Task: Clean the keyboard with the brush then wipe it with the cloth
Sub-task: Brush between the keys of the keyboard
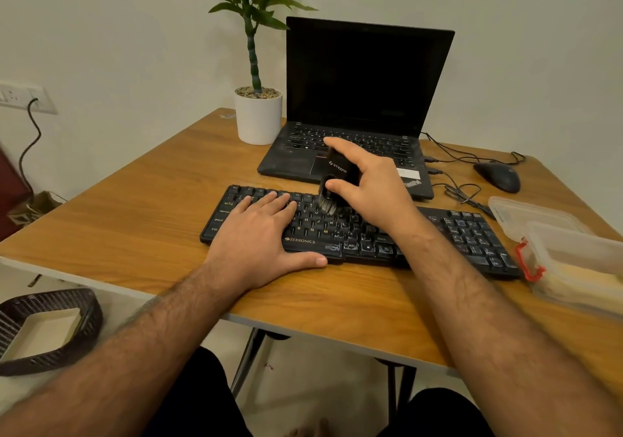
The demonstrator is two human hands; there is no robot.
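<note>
Right hand (367, 180) grips brush (337, 180), bristles touching keyboard (472, 234) keys

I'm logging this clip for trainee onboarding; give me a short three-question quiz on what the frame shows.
1. True or false: the brush bristles touch the keys of the Zebronics keyboard.
2. Which hand lies flat on the keyboard's left part? A) left hand B) right hand C) neither
3. Fill in: behind the keyboard stands an open ____ with a dark screen.

Key
1. True: the bristles meet the keys near the middle rows, with the right hand's grip closed on the brush body.
2. A: the left hand presses flat, holding nothing.
3. ThinkPad laptop. No cloth is clearly in view.
</note>
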